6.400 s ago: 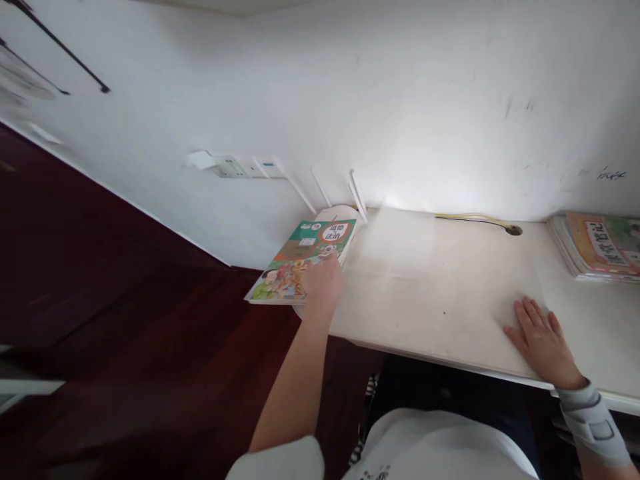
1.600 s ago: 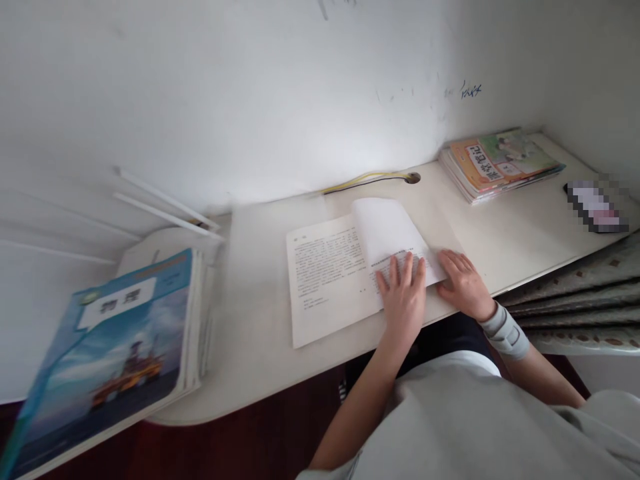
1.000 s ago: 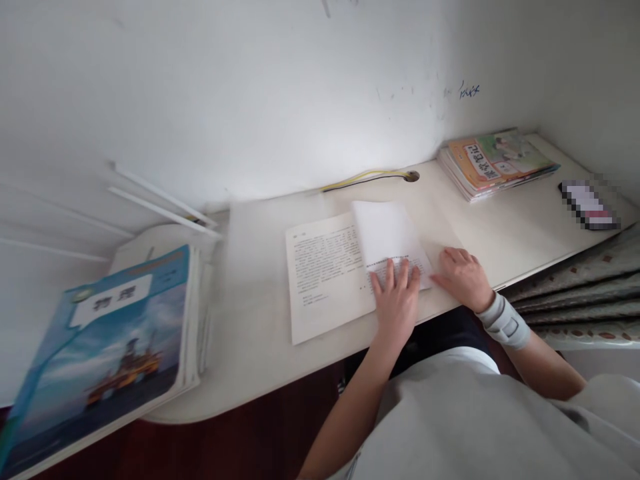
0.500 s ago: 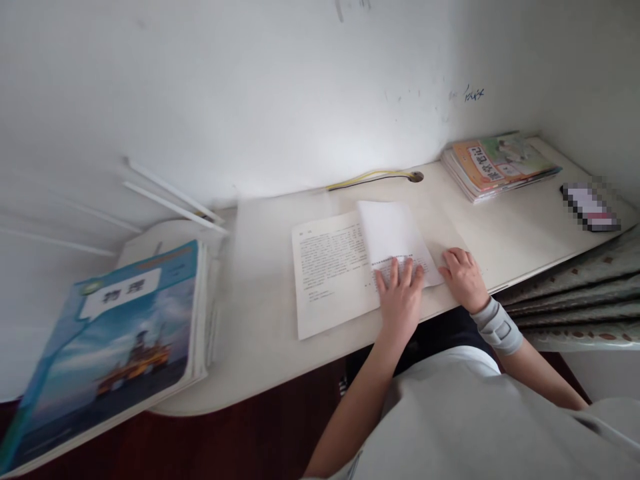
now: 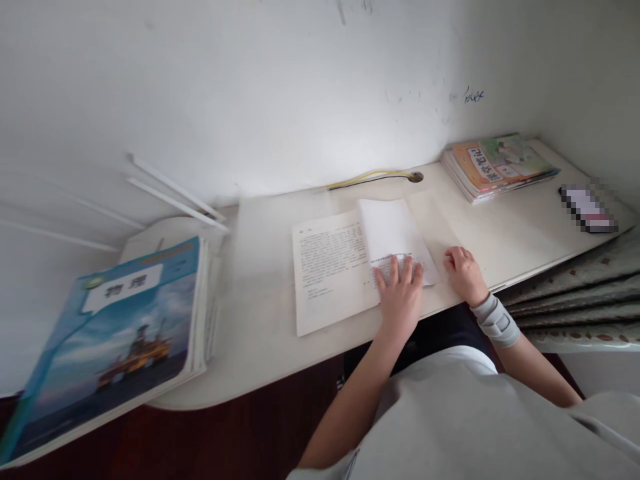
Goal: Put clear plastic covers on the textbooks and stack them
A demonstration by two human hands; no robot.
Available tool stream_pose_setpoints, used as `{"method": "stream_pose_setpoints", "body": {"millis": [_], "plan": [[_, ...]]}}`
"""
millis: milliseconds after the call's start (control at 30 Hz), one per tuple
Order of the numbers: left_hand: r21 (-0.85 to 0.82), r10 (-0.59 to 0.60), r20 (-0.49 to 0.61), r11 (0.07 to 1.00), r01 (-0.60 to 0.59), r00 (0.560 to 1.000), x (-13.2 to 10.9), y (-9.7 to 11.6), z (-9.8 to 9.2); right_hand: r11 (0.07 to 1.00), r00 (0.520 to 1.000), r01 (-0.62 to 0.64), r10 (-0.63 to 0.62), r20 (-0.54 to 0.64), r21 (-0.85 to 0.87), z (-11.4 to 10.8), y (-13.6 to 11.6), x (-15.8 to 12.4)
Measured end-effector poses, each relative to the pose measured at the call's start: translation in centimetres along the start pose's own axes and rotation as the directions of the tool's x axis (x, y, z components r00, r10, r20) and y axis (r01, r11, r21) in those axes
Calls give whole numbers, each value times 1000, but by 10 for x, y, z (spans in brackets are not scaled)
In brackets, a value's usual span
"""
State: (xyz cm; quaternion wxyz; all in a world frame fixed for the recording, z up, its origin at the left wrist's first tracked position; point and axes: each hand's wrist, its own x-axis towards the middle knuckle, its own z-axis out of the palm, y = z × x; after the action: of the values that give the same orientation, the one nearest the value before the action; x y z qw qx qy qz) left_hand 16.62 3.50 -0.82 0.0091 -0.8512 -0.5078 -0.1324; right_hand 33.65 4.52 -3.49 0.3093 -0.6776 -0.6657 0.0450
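Note:
An open book (image 5: 333,267) lies on the white desk (image 5: 260,340), its left page covered in small print. Its right page (image 5: 393,230) is bright white at the top, with a few printed lines lower down. My left hand (image 5: 401,293) rests flat on the lower part of this page, fingers spread. Just right of the book, my right hand (image 5: 466,275) is closed, its fingers curled down on a pale translucent sheet or cover flap. Whether anything is pinched in them is hidden. A grey strap (image 5: 497,320) wraps the right wrist.
A stack of books topped by a blue textbook (image 5: 125,320) stands at the left. Another stack (image 5: 500,167) with an orange and green cover lies at the back right, beside a phone (image 5: 590,207). Cables (image 5: 370,178) run along the wall into a desk hole.
My right hand has drawn slightly away from the right page's edge, its fingers more curled. My left hand stays on the page. The view has shifted a little.

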Motion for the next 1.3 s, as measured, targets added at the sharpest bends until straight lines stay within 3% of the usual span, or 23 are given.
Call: {"method": "stream_pose_setpoints", "body": {"millis": [200,500,867,1000,1133,1300], "plan": [[17,17,12,1000,-17,1000,11,16,-7,984,996,-62,72,-52,168,-5,-3,-1],[67,49,60,996,-53,997,2,18,-19,990,998,-30,37,-48,137,-5,-7,-4],[49,217,1,975,-217,976,11,15,-2,980,990,31,-3,-142,195,-8,-6,-8],[36,269,2,963,-269,963,17,16,12,977,989,75,-47,-140,200,-11,-7,-9],[6,313,-25,950,-313,949,14,13,16,967,980,200,-197,-36,156,-17,-7,-13],[19,206,-23,978,-206,978,-18,-22,-12,929,914,369,-366,177,13,-23,-5,-21]]}}
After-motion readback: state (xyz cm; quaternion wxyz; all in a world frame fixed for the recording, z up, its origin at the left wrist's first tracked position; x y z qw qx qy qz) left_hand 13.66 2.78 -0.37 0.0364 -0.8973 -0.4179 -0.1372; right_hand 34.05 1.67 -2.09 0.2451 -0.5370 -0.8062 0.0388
